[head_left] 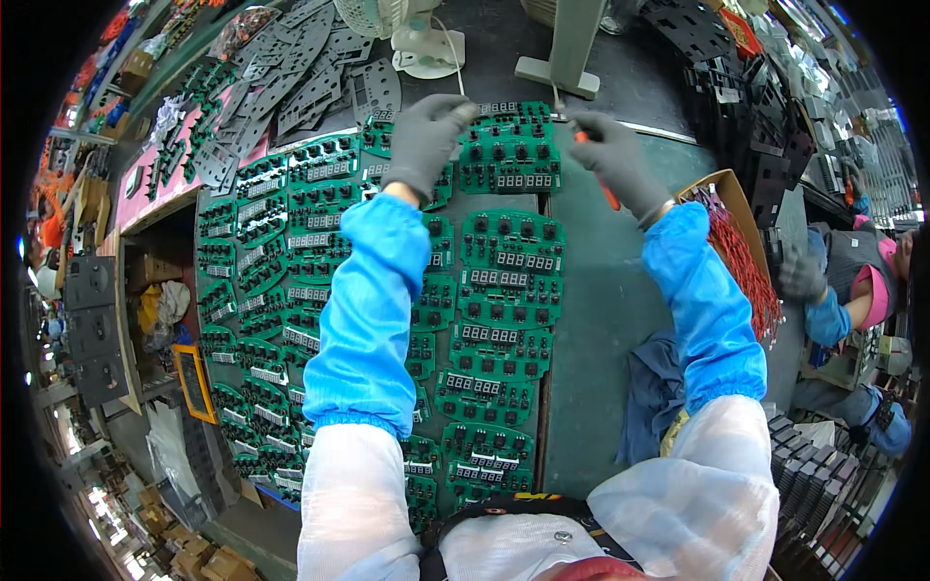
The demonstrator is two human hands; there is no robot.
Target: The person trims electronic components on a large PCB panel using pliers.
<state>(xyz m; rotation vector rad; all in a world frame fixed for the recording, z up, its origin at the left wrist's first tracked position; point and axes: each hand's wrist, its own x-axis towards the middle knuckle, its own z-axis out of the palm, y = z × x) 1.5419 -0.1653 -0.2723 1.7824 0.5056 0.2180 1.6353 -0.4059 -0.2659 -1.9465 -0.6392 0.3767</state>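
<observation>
My left hand (426,140), in a grey glove, is closed at the left edge of a green circuit board (509,155) near the far edge of the bench. Its fingertips rest by the board's digit display; what they pinch, if anything, is hidden. To the right, my right hand (620,163), also gloved, wraps round a red-handled hand tool (608,194). The tool's tip points toward the board's upper right corner; its exact kind is hard to make out. Under my left arm and to its left lie rows of similar boards (315,221) with black buttons and white displays.
A cardboard box (733,189) of red wires stands right of my right forearm, near dark cloth (651,397). Grey plastic panels (291,77) are heaped at the far left. A white stand (567,58) stands beyond the boards. Another person (852,281) sits at the right.
</observation>
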